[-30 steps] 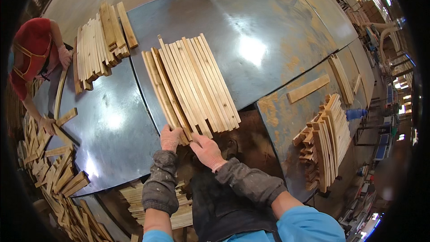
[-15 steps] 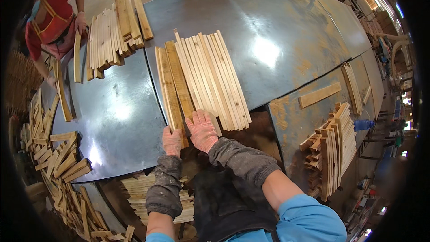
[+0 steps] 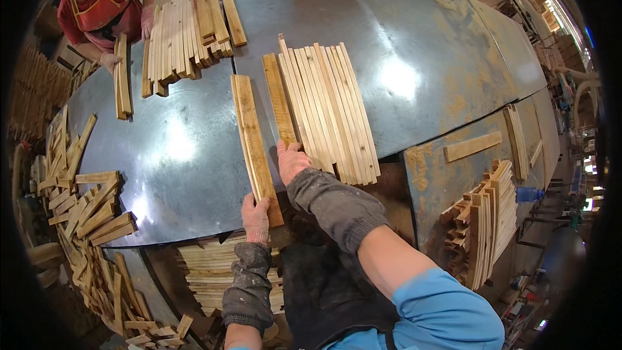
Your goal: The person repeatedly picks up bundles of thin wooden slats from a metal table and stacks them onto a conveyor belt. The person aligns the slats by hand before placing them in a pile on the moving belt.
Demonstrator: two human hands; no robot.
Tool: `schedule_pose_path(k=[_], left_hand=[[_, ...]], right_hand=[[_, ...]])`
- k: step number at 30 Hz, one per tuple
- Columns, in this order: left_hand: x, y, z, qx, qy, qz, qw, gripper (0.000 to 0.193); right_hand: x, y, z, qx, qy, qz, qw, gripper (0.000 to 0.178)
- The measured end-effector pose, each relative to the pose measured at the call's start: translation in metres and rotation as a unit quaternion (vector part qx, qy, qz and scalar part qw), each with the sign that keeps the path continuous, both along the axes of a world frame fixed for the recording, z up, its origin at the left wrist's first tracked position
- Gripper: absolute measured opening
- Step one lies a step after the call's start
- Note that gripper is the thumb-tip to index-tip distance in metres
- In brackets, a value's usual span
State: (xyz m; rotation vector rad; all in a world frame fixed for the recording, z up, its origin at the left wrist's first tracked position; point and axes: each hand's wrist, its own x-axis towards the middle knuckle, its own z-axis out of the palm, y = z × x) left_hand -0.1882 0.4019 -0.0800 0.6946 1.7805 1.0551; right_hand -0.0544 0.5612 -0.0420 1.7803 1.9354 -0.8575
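Both my hands wear pinkish work gloves. My left hand (image 3: pixel 256 221) grips the near end of a narrow pair of wooden strips (image 3: pixel 246 126), one side pale and the other rougher and browner. To its right, my right hand (image 3: pixel 293 161) is closed around the near end of a single brown wooden strip (image 3: pixel 277 94). That strip lies just left of a row of pale wooden strips (image 3: pixel 330 110), set side by side on the metal tabletop (image 3: pixel 172 185). A gap of bare metal parts the pieces in my two hands.
At the upper left a co-worker (image 3: pixel 107 6) handles wooden strips (image 3: pixel 122 81) beside another row of strips (image 3: pixel 184 39). Loose offcuts (image 3: pixel 97 220) heap at the left. Stacked strips (image 3: pixel 483 227) stand on the right table. More strips (image 3: pixel 220 266) lie below the table edge.
My left hand has drawn its strips left and toward me, away from the row. My right hand has closed on the brown strip's end. The co-worker has brought strips closer to their row.
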Motion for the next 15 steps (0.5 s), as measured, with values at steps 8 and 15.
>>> schedule_pose_path(k=[8,15], left_hand=[[0.02,-0.011,0.005,0.021,-0.023,-0.026,0.999,0.033],[0.056,0.022,-0.016,0.039,0.059,-0.099,0.993,0.039]], right_hand=[[0.008,-0.002,0.003,-0.031,0.034,-0.113,0.993,0.096],[0.109,-0.11,0.035,0.084,0.442,-0.294,0.843,0.092]])
